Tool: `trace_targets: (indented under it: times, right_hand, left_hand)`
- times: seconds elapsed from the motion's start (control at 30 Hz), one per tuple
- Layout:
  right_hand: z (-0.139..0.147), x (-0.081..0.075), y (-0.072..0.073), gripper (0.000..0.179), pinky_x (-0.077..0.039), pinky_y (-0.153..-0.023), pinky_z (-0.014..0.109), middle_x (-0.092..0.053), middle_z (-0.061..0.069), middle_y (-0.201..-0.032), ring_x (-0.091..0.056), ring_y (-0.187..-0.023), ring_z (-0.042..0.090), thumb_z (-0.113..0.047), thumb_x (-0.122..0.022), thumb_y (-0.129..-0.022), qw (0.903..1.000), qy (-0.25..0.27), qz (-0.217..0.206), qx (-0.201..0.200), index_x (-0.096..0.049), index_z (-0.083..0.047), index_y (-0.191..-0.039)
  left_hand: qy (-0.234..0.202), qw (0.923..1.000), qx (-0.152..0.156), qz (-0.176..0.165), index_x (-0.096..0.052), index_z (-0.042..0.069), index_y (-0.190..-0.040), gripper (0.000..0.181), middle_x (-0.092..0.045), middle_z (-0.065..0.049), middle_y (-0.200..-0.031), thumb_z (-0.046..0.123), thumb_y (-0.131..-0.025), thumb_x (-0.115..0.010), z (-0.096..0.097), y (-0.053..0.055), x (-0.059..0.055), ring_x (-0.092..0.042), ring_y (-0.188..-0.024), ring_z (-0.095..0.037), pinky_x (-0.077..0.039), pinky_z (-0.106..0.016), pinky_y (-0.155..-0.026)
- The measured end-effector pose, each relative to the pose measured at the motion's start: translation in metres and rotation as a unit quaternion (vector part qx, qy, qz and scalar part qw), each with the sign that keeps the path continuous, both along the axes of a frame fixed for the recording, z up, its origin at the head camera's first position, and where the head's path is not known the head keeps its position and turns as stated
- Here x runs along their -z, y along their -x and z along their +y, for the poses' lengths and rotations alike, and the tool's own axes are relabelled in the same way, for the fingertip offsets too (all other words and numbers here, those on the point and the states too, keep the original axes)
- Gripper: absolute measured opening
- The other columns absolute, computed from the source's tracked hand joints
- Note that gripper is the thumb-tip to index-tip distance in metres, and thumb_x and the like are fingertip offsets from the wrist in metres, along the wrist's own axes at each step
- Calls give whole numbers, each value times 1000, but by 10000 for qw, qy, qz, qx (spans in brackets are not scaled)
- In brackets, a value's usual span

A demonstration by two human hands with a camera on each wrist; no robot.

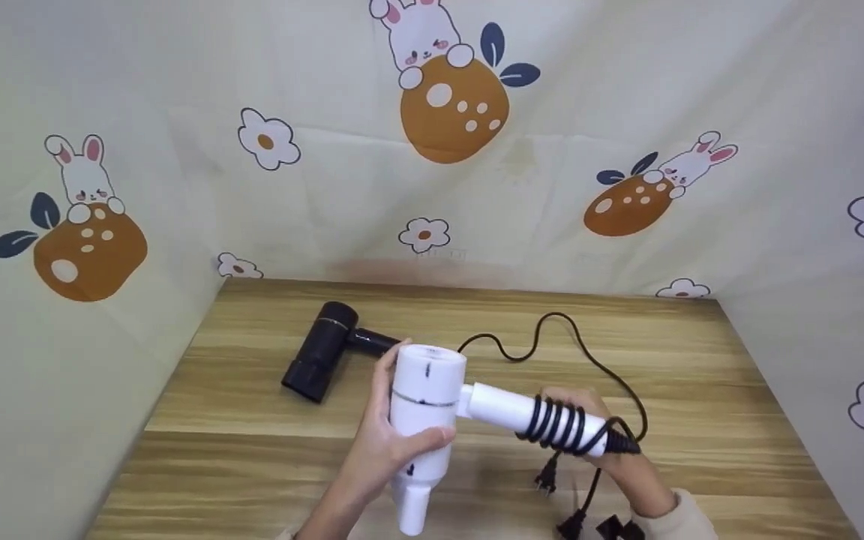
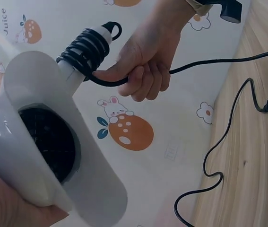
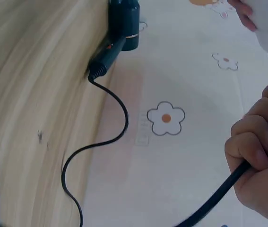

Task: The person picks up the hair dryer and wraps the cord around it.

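White hair dryer [image 1: 424, 427], one: was held off the table [image 1: 252, 457], near the middle of the head view. Barrel stood nearly upright, narrow nozzle [image 1: 412, 510] downward; handle [image 1: 503, 406] reached to the right, sloping slightly down. A dark interior showed at the nozzle end in the left wrist view.

Left hand [image 1: 391, 439]: was clamped round the white barrel, thumb across the near side, fingers on the far side.

Black cord [image 1: 558, 425], belonging to the white dryer: was wound in several close coils round the lower handle, its free length running from the coils into the other hand.

Right hand [image 2: 145, 68]: was curled round that free length, just beside the coils, fingers folded over the cord. A pale sleeve [image 1: 678, 519] showed at the wrist.

Plugs, black, two: one [image 1: 571, 523] ended the gripped cord, near the lower edge of the head view; the other [image 1: 547, 478] showed just beyond it, below the white handle.

Black hair dryer [image 1: 319, 351], one: lay on the table at the back left, barrel slanted, handle toward the right and partly hidden behind the left hand. Its thin cord [image 1: 554, 313] wandered across the wood in curves.

Table: wood-grained, light brown.

Cloth backdrop [image 1: 327, 202]: pale, printed with rabbits, orange fruit and white flowers, stood behind the table and at both sides.
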State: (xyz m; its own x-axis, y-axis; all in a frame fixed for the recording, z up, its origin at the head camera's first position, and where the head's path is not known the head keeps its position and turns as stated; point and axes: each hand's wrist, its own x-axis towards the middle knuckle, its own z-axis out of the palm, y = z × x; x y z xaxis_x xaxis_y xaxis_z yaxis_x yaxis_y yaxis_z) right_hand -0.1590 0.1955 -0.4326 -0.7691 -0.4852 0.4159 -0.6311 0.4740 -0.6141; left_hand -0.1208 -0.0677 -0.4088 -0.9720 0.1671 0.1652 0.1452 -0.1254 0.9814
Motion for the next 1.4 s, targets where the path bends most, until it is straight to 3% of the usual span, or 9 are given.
trace_targets:
  times: [0.07,0.2,0.43,0.53,0.73,0.87,1.03,1.27,1.4]
  right_hand:
    - [4,-2,6,18,-42,-44,16,-54,7,-57,-46,-52,-3,11,-58,-77,9960,565,-590,-367,-51,-2,-66]
    - [10,-10,8,25,-39,-48,13,-46,-6,-59,-40,-56,-7,-10,-67,-82,9920,203,-1248,-59,-49,-5,-65]
    - [13,-27,3,38,-24,-43,13,-33,-14,-52,-28,-48,-5,-26,-70,-81,9902,-96,-1196,709,-45,-11,-58]
    - [8,-31,-1,38,-25,-43,13,-32,-15,-52,-28,-48,-5,-29,-69,-83,9917,-379,-907,828,-45,-14,-57]
    - [-3,-36,-11,35,-30,-43,15,-36,-16,-52,-32,-48,-5,-29,-65,-86,9899,-819,-349,1099,-47,-18,-58]
    - [-8,-38,-18,32,-34,-43,16,-43,-16,-53,-36,-47,-5,-30,-60,-90,9871,-922,-494,1208,-51,-21,-60]
    - [-13,-41,-25,35,-34,-44,16,-43,-15,-54,-35,-49,-4,-25,-51,-96,9889,-893,-659,987,-53,-20,-61]
    - [-17,-46,-39,26,-41,-48,19,-48,-12,-62,-43,-56,-4,-20,-43,-99,9885,-759,-1208,503,-64,-15,-86]
    - [-19,-46,-42,25,-42,-48,19,-47,-11,-62,-42,-55,-4,-21,-43,-99,9869,-713,-1394,378,-65,-14,-90]
  left_hand:
    - [172,9996,219,-2,-19,25,-143,100,-46,-18,-124,7,-66,-79,-1,0,1,-57,-92,-27,-52,-43,-76]
    - [512,9972,534,54,-20,27,-143,99,-51,-16,-118,11,-66,-80,-1,0,1,-59,-89,-26,-53,-41,-73]
    - [1109,9925,502,85,-19,28,-144,102,-54,-16,-113,14,-64,-81,1,1,4,-58,-84,-22,-54,-36,-68]
    - [1548,9873,297,173,-19,29,-144,103,-56,-15,-110,16,-63,-82,5,0,6,-58,-81,-20,-53,-31,-64]
    - [2346,9703,-428,407,-22,30,-144,104,-57,-10,-107,20,-60,-83,10,2,9,-56,-81,-18,-50,-31,-65]
    - [2489,9643,-806,412,-21,27,-144,104,-57,-10,-109,22,-60,-83,12,3,11,-56,-84,-19,-48,-33,-67]
    - [2456,9614,-1144,484,-22,23,-144,104,-57,-10,-112,22,-61,-83,12,3,11,-55,-84,-19,-48,-33,-67]
    - [2361,9612,-1361,428,-21,30,-144,105,-55,-9,-115,20,-60,-83,10,4,11,-56,-82,-20,-48,-31,-65]
    - [2335,9614,-1417,339,-19,31,-145,106,-54,-8,-117,19,-61,-83,10,4,10,-56,-83,-19,-49,-30,-65]
